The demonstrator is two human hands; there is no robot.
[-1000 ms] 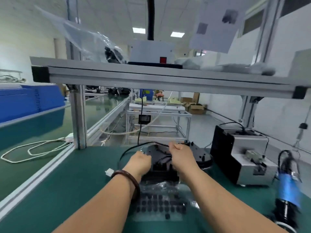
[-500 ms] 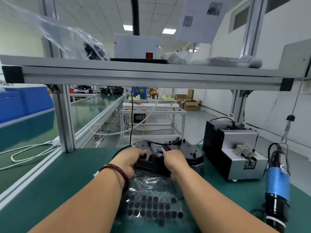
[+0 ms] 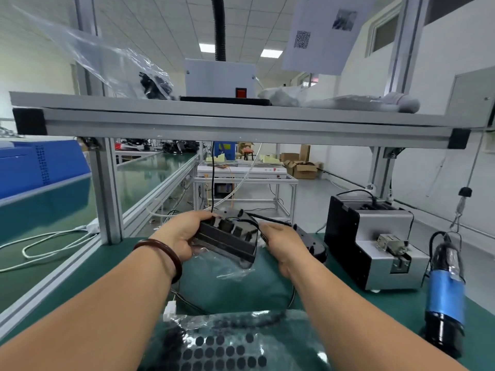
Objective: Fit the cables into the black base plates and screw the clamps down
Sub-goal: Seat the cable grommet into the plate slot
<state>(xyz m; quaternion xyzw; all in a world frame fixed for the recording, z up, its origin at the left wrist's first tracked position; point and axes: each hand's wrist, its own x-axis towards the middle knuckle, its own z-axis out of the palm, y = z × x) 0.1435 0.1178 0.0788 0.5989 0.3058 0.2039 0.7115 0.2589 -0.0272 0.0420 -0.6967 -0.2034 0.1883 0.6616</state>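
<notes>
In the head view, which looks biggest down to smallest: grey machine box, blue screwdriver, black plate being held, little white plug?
Grey machine box, largest.
Blue screwdriver and black plate: about alike, and the screwdriver sits nearer the camera, so unranked.
White plug, smallest.

Black base plate (image 3: 227, 238), tilted, lifted above bench, cable (image 3: 270, 219) attached

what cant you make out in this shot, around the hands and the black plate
Head view only:
1. Whether the right hand grips the black base plate or the cable; its own back hides the fingertips.
2. The plate's left end, covered by the left hand.
3. The second base plate, mostly behind the right hand.
4. Any clamps or screws: too small, blurred.
5. The bag of black pads, cut by the bottom edge.
</notes>
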